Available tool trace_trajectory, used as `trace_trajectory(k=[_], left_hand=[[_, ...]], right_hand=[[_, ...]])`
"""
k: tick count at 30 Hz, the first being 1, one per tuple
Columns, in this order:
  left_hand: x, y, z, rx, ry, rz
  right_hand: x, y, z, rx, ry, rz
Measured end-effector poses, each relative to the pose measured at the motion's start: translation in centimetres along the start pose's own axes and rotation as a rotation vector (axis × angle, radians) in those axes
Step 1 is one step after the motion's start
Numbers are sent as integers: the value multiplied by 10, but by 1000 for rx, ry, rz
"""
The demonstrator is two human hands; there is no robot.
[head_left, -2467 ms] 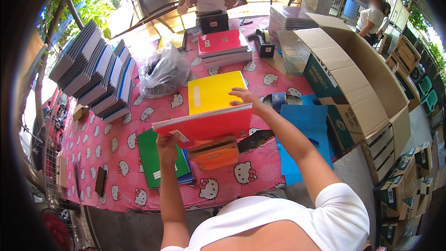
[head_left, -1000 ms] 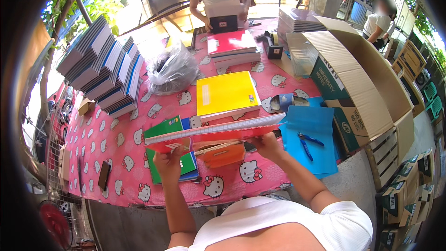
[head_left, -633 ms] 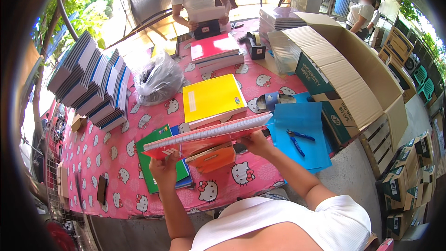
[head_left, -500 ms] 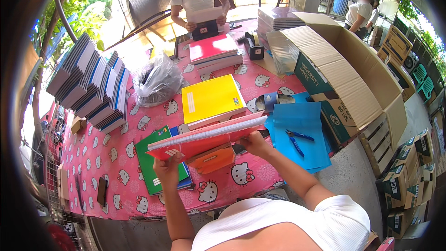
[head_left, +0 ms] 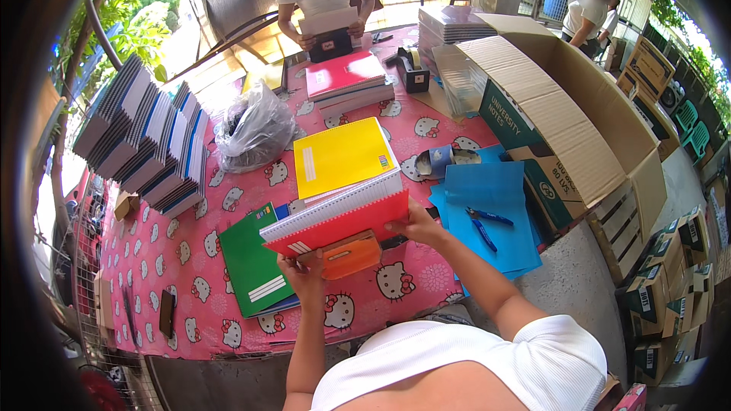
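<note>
Pink patterned tablecloth [head_left: 183,281], left fingers [head_left: 289,266] and right fingers [head_left: 399,226] gripping red-covered spiral notebooks [head_left: 343,221]

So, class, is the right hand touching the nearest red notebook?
Touching: the head view shows the right hand gripping the right end of the red notebook, thumb against its cover.

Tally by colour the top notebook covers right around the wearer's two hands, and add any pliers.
Red notebook cover, held between left hand and right hand: 1
Yellow notebook cover: 1
Green notebook cover: 1
Blue-handled pliers, on blue sheets: 1
Total: 4
</note>
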State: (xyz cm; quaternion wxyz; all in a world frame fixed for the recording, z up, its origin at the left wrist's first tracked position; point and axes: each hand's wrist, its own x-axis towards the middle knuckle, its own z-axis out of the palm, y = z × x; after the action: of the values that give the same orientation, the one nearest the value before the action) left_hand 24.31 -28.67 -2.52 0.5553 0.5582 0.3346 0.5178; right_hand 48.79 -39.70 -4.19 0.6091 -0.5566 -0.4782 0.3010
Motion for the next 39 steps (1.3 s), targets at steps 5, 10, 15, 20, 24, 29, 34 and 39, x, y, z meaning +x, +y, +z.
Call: trace_trajectory(k=[5,10,15,20,24,29,34,39], left_hand=[[17,-5,-6,28,-72,24],[26,-4,-8,-72,-182,-10],[28,-4,-9,-118,-218,-33],[30,-7,-10,-149,-231,-36],[30,-6,-12,-37,-259,-42],[11,36,18,394,44,311],[4,81,41,614,-26,703],[-4,99,69,833,-181,925]], right_hand=[[-24,-13,19,-26,167,0],[-38,-13,27,-197,267,-211],[-46,-21,36,-142,289,-196],[-48,-23,40,-180,317,-201],[-48,-28,40,-193,310,-179],[-49,-18,39,-216,327,-226],[-50,-18,39,-161,315,-181],[-49,-19,40,-170,301,-182]])
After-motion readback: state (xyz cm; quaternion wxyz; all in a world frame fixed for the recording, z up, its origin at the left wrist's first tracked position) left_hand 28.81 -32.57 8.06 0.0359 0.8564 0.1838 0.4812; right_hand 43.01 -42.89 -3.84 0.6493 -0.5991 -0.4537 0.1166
